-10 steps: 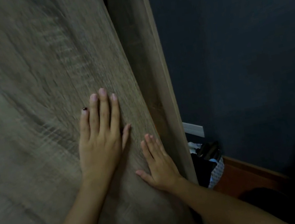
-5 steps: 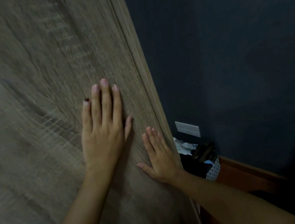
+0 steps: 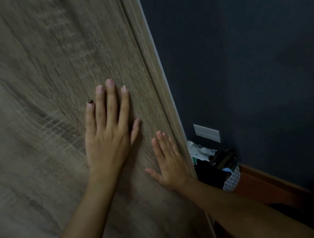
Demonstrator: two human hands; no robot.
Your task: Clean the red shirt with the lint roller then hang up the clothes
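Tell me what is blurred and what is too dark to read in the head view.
Head view: the wooden door panel is streaked with motion blur, strongest at far left; the left hand and right hand, flat on it, stay fairly sharp. The dark blue wall is dim, its lower right corner falling almost to black. The basket contents are too dark to identify.

A wood-grain door panel (image 3: 36,119) is seen beside a dark blue wall (image 3: 244,51); a white outlet plate (image 3: 207,133) is mounted low, above a cluttered basket (image 3: 231,181) on reddish floor (image 3: 269,189)
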